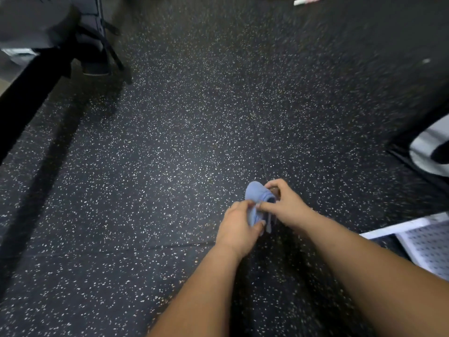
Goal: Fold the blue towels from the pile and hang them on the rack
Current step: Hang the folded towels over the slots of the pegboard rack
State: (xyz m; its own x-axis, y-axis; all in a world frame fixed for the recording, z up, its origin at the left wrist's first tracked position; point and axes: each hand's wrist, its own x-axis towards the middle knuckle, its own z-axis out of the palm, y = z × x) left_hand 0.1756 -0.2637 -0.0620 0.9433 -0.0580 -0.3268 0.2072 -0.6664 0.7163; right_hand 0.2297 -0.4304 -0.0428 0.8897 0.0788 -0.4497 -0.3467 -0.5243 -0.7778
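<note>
towel: soft blue cloth, matt
floor: dark rubber-like, white-speckled, matt, grainy
panel: white, perforated, smooth

Floor clutter around you, non-task only.
You're over a black speckled rubber floor with a seam running down its middle. A blurred dark bag sits at the floor's far-left corner, with a black slanted bar along the left edge just beside it. A black-and-white striped thing is at the right edge. A white-and-pink item at the far edge is too small to tell.
</note>
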